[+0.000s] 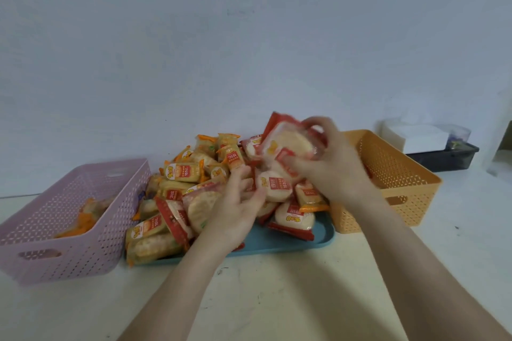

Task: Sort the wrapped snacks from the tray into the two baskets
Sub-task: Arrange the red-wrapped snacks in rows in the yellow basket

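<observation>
Right hand (329,163): fingers curled round red packet (288,147), raised.
Left hand (235,202): among snacks on tray (277,241); cannot tell its grip.
Handling: light, slick film, brittle inside; hold the edges.

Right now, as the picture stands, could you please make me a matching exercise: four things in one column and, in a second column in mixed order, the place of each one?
Things
1. purple basket
2. orange basket
3. blue tray
4. red-wrapped snack

Places
a. under the pile of snacks
b. lifted above the pile, held by the right hand
c. left of the tray, with orange-wrapped snacks inside
d. right of the tray

Pairs: 1-c, 2-d, 3-a, 4-b
</observation>
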`<state>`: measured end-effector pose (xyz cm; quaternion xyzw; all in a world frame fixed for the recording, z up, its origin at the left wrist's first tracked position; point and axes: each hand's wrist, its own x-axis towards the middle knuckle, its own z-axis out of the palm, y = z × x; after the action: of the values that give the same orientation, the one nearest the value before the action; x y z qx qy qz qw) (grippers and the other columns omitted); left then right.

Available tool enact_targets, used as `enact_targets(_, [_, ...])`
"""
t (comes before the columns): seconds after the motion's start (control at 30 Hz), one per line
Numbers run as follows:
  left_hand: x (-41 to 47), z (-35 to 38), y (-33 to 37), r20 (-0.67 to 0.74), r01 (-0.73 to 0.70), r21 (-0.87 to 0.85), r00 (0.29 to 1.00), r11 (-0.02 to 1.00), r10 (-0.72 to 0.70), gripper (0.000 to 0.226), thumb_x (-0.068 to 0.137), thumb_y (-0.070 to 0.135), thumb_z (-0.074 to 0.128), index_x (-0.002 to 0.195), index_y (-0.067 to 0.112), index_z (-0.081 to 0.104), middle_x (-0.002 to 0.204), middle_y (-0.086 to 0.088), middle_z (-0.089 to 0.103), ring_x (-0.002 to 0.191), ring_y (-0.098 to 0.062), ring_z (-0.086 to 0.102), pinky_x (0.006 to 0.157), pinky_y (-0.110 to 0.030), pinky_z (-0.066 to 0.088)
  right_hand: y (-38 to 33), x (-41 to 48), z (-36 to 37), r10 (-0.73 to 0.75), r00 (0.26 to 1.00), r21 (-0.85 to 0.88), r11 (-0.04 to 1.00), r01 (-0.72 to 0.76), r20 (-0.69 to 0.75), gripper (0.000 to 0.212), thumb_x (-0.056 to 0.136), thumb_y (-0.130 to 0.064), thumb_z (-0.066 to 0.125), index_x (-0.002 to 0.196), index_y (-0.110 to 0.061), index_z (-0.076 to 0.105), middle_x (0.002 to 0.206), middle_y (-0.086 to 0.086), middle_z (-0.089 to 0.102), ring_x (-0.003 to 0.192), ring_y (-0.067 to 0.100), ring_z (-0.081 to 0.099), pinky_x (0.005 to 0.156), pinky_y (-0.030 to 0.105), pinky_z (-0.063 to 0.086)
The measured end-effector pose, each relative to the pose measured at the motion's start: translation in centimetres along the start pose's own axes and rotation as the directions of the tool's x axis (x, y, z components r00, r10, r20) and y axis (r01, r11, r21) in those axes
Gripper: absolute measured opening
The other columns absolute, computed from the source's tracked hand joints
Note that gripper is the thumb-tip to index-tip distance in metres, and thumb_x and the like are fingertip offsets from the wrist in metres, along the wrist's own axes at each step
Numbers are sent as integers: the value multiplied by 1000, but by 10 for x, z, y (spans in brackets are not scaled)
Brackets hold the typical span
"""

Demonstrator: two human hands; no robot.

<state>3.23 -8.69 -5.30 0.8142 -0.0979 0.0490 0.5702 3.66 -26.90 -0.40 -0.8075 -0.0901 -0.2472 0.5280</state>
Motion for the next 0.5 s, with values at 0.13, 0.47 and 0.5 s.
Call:
enact_targets(0.13, [-1, 8, -9, 78, -239, 595, 967, 767, 241, 32, 90, 18, 59, 117, 35, 63, 119, 19, 56, 112, -5, 51, 92, -18, 39, 18, 9, -31, -164, 956, -499, 866, 23, -241, 64, 81, -33, 69, 137, -29, 38, 125, 4, 55, 108, 23, 56, 83, 33, 43])
enact_targets(0.47, [15, 28, -16, 241, -386, 793, 909, 471, 341, 41, 91, 29, 52, 132, 28, 53, 139, 5, 46, 131, -20, 37, 103, -33, 39, 0, -14, 1, -87, 971, -567, 799, 201, 222, 34, 90, -18, 53, 124, -22, 58, 114, 1, 65, 97, 16, 58, 81, 29, 48])
enact_targets(0.5, [18, 30, -17, 276, -391, 811, 911, 435, 306, 50, 90, 32, 52, 139, 29, 44, 150, 2, 36, 140, -21, 26, 110, -37, 32, -1, -17, 6, -13, 943, -628, 743, 232, 333, 35, 90, -21, 54, 125, -22, 57, 115, 2, 64, 100, 17, 57, 83, 30, 47])
